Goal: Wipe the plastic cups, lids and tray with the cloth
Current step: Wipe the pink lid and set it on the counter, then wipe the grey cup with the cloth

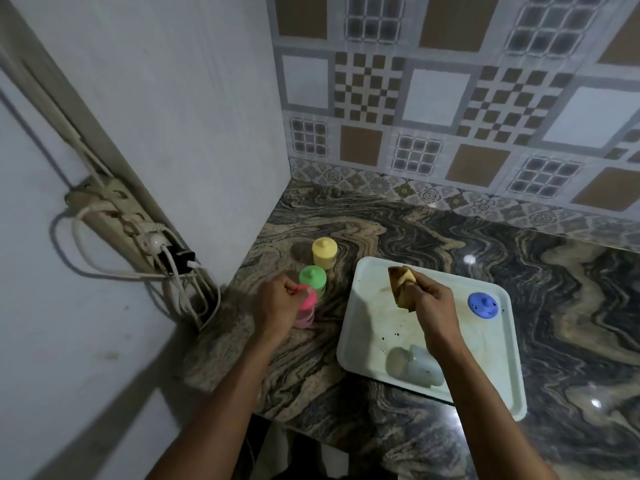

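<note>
The pink cup [306,308] is gripped at its top by the left hand [277,301], fingers curled round it. The green cup [312,277] and yellow cup [324,252] are seen just beyond that hand on the bench [561,306]. The cloth [401,287] is held bunched in the right hand [434,303] over the tray [367,306] — blue lid [483,305] to its right, clear cup [417,368] tipped over below its wrist.

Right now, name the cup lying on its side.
The clear, lidless cup on the tray; the pink cup, green cup and yellow cup stand upright on the counter.
</note>
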